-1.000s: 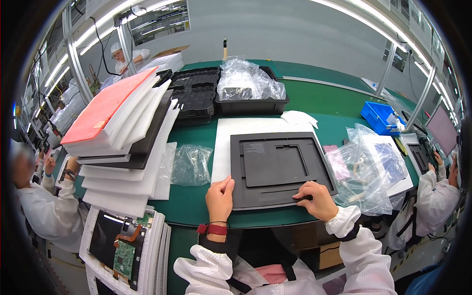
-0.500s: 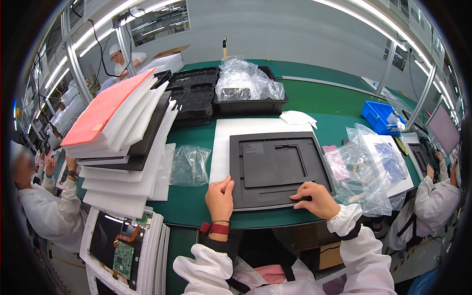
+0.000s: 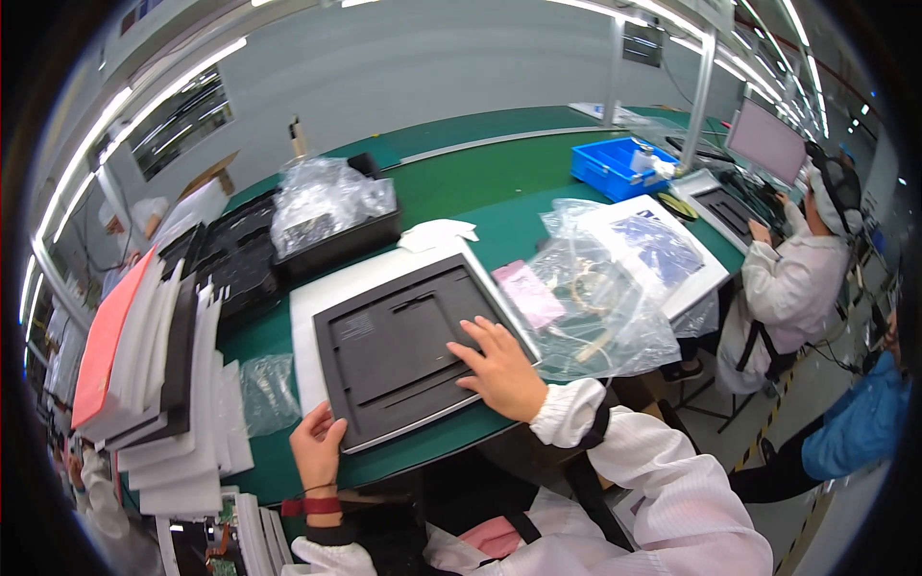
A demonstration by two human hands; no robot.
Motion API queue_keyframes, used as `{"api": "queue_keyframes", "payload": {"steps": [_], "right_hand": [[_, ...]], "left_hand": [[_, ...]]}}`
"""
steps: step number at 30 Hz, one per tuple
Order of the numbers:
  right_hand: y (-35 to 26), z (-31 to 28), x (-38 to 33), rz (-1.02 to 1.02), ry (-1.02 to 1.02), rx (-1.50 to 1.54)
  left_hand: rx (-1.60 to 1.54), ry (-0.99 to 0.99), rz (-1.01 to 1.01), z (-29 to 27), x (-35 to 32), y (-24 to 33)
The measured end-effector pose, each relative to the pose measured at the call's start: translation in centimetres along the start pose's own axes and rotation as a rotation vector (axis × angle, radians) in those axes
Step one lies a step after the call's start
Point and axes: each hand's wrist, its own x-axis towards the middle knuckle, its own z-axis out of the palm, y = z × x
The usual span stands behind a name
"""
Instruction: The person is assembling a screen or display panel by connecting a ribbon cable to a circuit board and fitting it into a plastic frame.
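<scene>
A black rectangular panel [image 3: 384, 379] with a recessed middle lies on a white foam sheet [image 3: 305, 317] on the green table. My left hand [image 3: 317, 449] is at its near left corner, fingers and thumb curled about the edge. Over the panel's right part, my right hand [image 3: 501, 372] has its fingers spread, holding nothing; whether the fingertips touch the surface I cannot tell.
Left stands a stack of foam sheets [image 3: 206, 403] with a pink top. Behind are a black tray [image 3: 336, 240] with clear plastic bags and a blue bin [image 3: 605, 171]. Bagged parts [image 3: 615, 317] lie right. A co-worker [image 3: 792, 288] sits far right.
The view has swung to the right, so the panel appears further left and tilted. My right hand has gone from curled fingers near the panel's front edge to spread fingers further over it.
</scene>
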Motion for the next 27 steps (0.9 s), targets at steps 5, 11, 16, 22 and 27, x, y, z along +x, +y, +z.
{"api": "queue_keyframes", "payload": {"steps": [5,11,16,22,27], "right_hand": [[1.1,1.6,-1.1,0.028,-0.075,0.027],[1.2,1.9,-1.5,0.047,-0.076,0.021],[1.3,2.0,-1.5,0.057,-0.065,0.010],[1.2,3.0,-1.3,0.069,-0.069,0.054],[1.1,2.7,-1.2,0.128,-0.158,0.123]], "left_hand": [[-0.007,-0.098,-0.072,-0.9,0.7,0.1],[-0.370,-0.058,-0.155,-0.8,0.4,8.2],[-0.159,-0.038,0.175,1.7,1.6,13.8],[0.277,-0.092,0.216,3.4,2.9,7.5],[0.685,-0.083,0.494,4.4,0.3,4.4]]}}
